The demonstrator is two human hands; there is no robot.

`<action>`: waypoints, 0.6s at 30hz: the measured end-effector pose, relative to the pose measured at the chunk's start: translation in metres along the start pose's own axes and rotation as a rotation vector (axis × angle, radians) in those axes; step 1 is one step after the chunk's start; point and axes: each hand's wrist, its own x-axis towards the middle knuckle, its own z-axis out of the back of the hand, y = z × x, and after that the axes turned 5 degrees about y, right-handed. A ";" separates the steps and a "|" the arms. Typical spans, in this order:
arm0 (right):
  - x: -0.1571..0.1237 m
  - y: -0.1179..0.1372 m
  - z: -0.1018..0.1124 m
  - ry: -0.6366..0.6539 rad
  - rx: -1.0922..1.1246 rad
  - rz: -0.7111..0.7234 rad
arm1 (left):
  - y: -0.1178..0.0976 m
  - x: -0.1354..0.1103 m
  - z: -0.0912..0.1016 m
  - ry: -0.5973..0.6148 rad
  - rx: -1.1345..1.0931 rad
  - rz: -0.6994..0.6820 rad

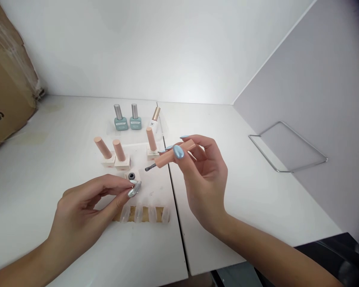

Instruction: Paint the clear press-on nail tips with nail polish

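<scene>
My right hand (205, 175) grips the peach cap of a nail polish brush (170, 156), whose bristles (150, 167) carry grey polish and point down to the left. Its nails are shiny blue. Below and left of the brush tip, an uncapped polish bottle (131, 175) shows a grey-smeared neck. My left hand (86, 207) is closed in a pinch just in front of that bottle, its silvery thumb and finger tips together; whatever lies between them is too small to make out. Several clear false nail tips (138, 214) sit on a brown strip (159, 214) beside the left thumb.
Capped peach polish bottles (122, 161) stand behind my left hand. Two teal bottles (121, 123) and a white bottle with a gold cap (154, 121) are farther back on a clear tray. A cardboard box (8, 79) is at left, a metal wire frame (287, 145) at right. A seam divides the white table (227, 131).
</scene>
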 end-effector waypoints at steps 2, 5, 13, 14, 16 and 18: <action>0.001 0.000 0.000 0.043 0.039 0.024 | 0.000 0.000 0.000 0.000 0.000 0.006; -0.001 0.000 0.000 0.145 0.082 0.065 | -0.002 0.002 -0.001 0.002 -0.014 0.028; -0.001 -0.002 0.002 0.083 0.086 -0.054 | -0.004 0.002 -0.002 -0.009 -0.025 0.021; 0.000 -0.002 0.003 0.066 0.084 -0.066 | -0.003 0.002 -0.002 -0.011 -0.019 0.023; 0.000 -0.002 0.004 0.053 0.085 -0.074 | -0.003 0.002 -0.002 -0.015 -0.015 0.019; 0.000 -0.001 0.004 0.070 0.104 -0.058 | -0.004 0.002 -0.002 -0.017 -0.015 0.014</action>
